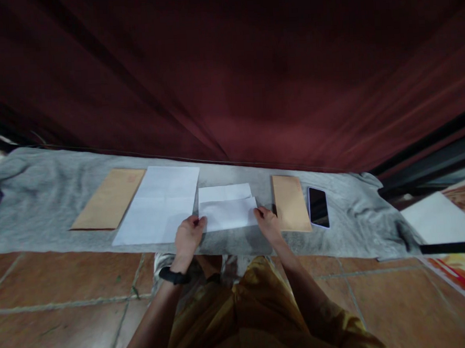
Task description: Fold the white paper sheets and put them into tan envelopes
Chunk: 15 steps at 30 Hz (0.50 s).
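Note:
A folded white paper (227,208) lies on a grey cloth (41,201) spread over the floor. My left hand (188,236) pinches its lower left corner, and my right hand (267,221) pinches its lower right edge, with the near flap lifted over the far half. A black band circles my left wrist. A larger creased white sheet (159,202) lies just left of the folded one.
A tan envelope (108,198) lies at the left, another tan envelope (290,202) right of my right hand, then a dark phone (318,206). A dark red curtain (226,74) hangs behind. Terracotta tiles (59,310) are in front; papers (440,216) lie at far right.

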Each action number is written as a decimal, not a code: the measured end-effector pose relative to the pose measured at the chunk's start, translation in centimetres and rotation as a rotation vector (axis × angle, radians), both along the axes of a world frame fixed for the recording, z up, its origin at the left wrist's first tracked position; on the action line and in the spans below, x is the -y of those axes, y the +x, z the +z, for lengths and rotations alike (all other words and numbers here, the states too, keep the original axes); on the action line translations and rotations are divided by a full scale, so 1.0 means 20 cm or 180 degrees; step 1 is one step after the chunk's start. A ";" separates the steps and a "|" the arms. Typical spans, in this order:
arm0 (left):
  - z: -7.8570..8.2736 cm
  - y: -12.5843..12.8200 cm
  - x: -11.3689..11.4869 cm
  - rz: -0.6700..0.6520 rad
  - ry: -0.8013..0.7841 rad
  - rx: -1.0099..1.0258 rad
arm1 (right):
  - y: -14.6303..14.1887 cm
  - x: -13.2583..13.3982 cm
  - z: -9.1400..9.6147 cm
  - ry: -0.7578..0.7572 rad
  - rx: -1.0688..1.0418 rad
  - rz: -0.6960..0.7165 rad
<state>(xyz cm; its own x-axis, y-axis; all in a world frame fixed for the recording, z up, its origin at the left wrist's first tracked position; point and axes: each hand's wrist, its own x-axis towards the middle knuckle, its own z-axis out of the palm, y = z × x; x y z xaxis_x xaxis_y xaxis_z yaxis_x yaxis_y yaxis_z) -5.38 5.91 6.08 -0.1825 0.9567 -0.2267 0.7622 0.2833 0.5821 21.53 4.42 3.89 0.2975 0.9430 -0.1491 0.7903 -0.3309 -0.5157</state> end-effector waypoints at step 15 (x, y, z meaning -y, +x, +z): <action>-0.04 0.03 -0.07 0.0038 -0.0275 -0.0521 | 0.04 0.04 -0.02 0.0238 -0.0693 0.0086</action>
<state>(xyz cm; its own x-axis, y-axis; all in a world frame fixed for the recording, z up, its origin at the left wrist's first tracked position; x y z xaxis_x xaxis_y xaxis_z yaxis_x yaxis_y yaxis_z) -4.86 7.37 5.20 -0.2348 0.9325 -0.2743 0.8410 0.3364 0.4237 22.24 3.66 3.43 0.2403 0.9610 -0.1365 0.6657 -0.2655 -0.6974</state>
